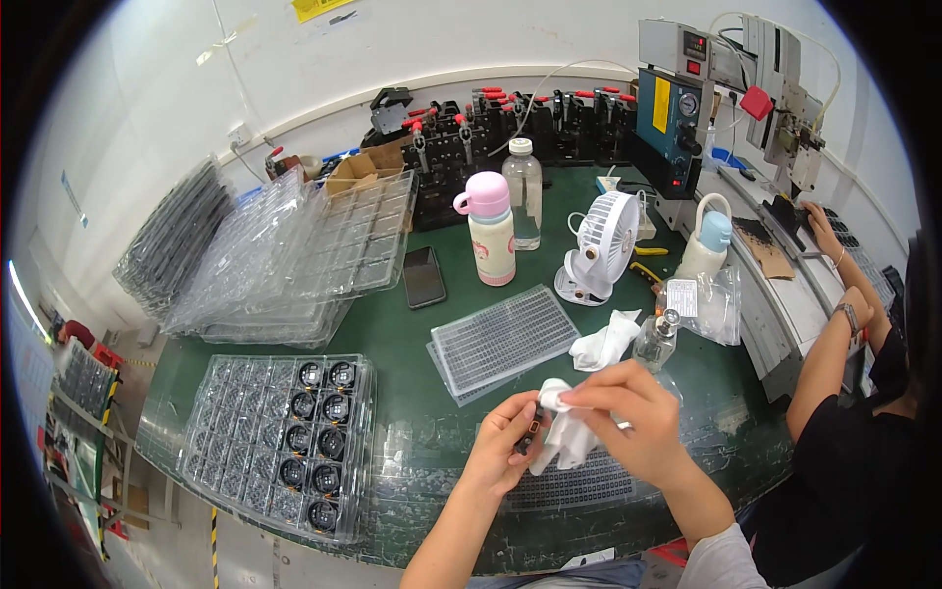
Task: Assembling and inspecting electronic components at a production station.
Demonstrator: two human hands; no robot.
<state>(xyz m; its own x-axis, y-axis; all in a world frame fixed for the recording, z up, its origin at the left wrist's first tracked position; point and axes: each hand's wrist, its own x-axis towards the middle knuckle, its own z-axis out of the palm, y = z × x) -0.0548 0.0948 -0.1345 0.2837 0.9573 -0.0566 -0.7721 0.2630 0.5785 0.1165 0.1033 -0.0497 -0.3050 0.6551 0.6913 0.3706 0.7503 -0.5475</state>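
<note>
My left hand [497, 455] pinches a small black part [529, 433] with an orange-edged square on it. A white wiping cloth [567, 444] is gripped in my right hand [636, 416], its upper end bunched between the fingertips right beside the black part. The rest of the cloth hangs down between my hands, over a sheet with rows of small dark pieces [579, 488]. Whether the cloth touches the part is hidden by my fingers. Another crumpled white cloth [605, 340] lies just beyond, next to a small glass pump bottle [655, 340].
On the green table [412, 393] stand a transparent tray [226, 432] with several round black parts, stacked plastic trays [285, 255], a phone [424, 278], a pink-lidded bottle [492, 231], a water bottle [525, 196] and a white fan [601, 240]. A co-worker's arm [834, 368] is at the right.
</note>
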